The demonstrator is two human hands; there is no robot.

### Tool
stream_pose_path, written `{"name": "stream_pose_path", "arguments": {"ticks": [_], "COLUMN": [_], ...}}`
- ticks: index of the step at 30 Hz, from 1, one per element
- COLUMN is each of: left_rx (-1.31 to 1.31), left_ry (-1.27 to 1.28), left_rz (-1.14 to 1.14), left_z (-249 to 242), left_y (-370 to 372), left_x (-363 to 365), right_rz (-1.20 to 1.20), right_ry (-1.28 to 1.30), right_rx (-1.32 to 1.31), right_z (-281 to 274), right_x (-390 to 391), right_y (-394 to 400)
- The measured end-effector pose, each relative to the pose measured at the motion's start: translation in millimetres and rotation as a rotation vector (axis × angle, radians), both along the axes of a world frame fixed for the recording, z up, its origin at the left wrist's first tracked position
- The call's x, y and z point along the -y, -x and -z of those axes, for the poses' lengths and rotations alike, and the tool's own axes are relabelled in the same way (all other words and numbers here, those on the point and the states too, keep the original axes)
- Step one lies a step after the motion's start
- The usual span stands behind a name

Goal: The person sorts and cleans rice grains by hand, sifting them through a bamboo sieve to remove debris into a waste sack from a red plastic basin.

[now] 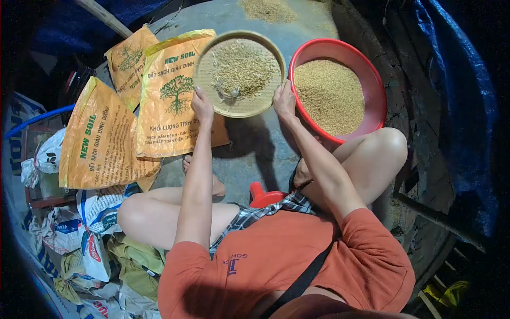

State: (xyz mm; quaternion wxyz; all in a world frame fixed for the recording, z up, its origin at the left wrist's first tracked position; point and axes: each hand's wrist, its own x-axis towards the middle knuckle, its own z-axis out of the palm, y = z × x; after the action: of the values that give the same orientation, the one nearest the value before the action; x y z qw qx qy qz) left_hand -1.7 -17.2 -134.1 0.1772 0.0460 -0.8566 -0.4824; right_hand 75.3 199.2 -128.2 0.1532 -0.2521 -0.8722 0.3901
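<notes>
Between both hands a round woven winnowing basket [208, 101] is held up above the floor. Grain mixed with pale husks [244, 69] lies spread over its middle. My left hand [202, 106] grips the rim at the lower left, thumb on top. At the lower right, my right hand [285, 101] clasps the rim, its fingers partly hidden underneath. Just right of that hand stands a red plastic basin [375, 80], with a large heap of golden grain [329, 95] inside.
Orange printed soil bags [172, 101] lie at the left, one partly behind the basket. A grain pile [268, 9] sits on the grey floor [212, 16] at the back. A red plastic object [265, 199] is between my legs. Bundled sacks [101, 212] crowd the lower left; a blue tarp [462, 95] hangs right.
</notes>
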Motion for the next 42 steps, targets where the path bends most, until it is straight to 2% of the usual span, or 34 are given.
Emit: {"name": "stream_pose_path", "arguments": {"ticks": [1, 3, 5, 7, 11, 14, 15, 17, 18, 21, 22, 24, 26, 31, 32, 34, 35, 37, 40, 41, 42], "left_rx": [-0.004, -0.096, -0.057, 0.100, 0.431, 0.452, 0.447, 0.237, 0.149, 0.151, 0.153, 0.416, 0.419, 0.396, 0.388, 0.187, 0.179, 0.002, 0.041, 0.046, 0.137], "left_ry": [-0.001, 0.033, 0.067, 0.204, 0.379, 0.466, 0.467, 0.290, 0.213, 0.164, 0.165, 0.343, 0.360, 0.360, 0.359, 0.104, 0.103, -0.025, -0.070, -0.068, -0.051], "left_rz": [-0.001, -0.007, 0.003, 0.085, 0.047, 0.073, 0.079, 0.037, 0.045, 0.108, 0.103, 0.092, 0.120, 0.141, 0.145, 0.113, 0.114, 0.042, -0.083, -0.088, -0.009], "left_z": [-2, -1, 5, 21, 58, 64, 58, 42, 16, 16, 24, 42, 56, 51, 45, 20, 12, 2, -17, -15, -11], "left_y": [3, 8, 11, 13, 13, 17, 19, 29, 26, 35, 37, 33, 26, 23, 24, 22, 23, 24, 25, 30, 40], "left_x": [-1, 0, 3, 10, 20, 23, 20, 14, 6, 5, 7, 10, 13, 11, 8, 0, -3, -5, 1, 4, 8], "right_rz": [0.000, -0.018, -0.026, -0.020, -0.007, -0.039, -0.032, -0.005, 0.020, 0.036, 0.029, 0.034, 0.047, 0.022, 0.028, 0.046, 0.048, 0.027, -0.021, -0.065, -0.073], "right_ry": [0.034, 0.036, -0.037, -0.021, 0.021, 0.079, 0.080, 0.040, 0.055, 0.081, 0.042, 0.037, 0.109, 0.104, 0.101, 0.079, 0.078, 0.072, 0.075, 0.083, 0.067], "right_rx": [-0.122, -0.118, -0.055, 0.029, 0.216, 0.373, 0.369, 0.150, 0.121, 0.061, 0.081, 0.156, 0.311, 0.366, 0.295, 0.100, 0.092, -0.145, -0.213, -0.230, -0.379], "right_z": [-4, -1, 12, 17, 36, 25, 24, 20, 22, 15, 21, 29, 35, 36, 33, 26, 23, 7, -14, -16, -11], "right_x": [1, -1, -6, -6, -8, -7, -6, -7, -7, -7, -8, -7, -8, -11, -11, -7, -5, 1, 8, 8, 4], "right_y": [0, 5, 7, 6, 1, -1, 1, 7, 12, 14, 15, 8, 2, 2, 4, 5, 5, 2, 9, 14, 23]}}
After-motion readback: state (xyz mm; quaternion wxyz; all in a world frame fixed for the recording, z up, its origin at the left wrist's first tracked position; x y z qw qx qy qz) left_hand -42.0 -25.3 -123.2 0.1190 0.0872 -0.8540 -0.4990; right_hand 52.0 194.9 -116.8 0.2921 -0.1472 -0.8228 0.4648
